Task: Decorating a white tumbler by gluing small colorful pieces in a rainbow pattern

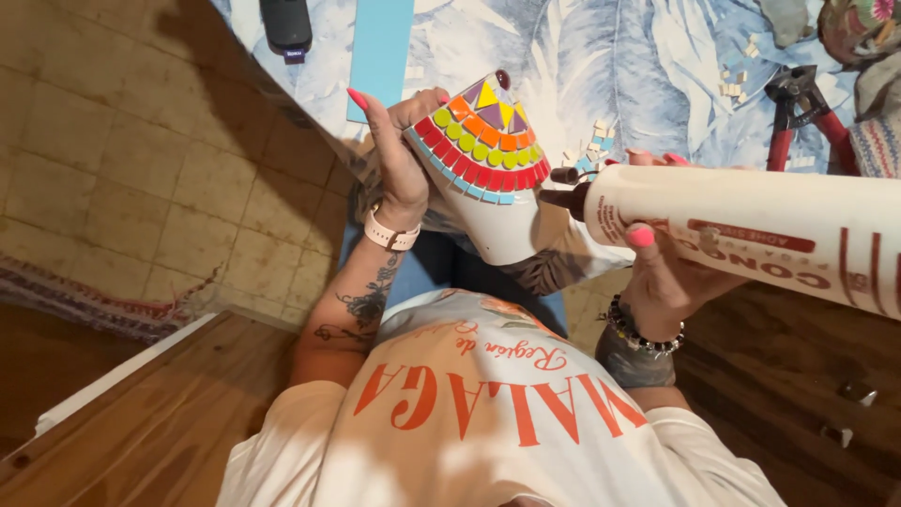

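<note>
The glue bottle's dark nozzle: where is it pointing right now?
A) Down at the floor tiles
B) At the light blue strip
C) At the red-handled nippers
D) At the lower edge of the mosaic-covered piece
D: the right hand holds the glue bottle with its nozzle beside the mosaic piece, which the left hand grips.

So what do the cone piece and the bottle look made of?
Cone piece: smooth white body, likely ceramic or plaster, clad in glossy coloured tiles, seemingly glass, in the left hand. Bottle: matte cream plastic, brown nozzle, in the right hand.
</note>
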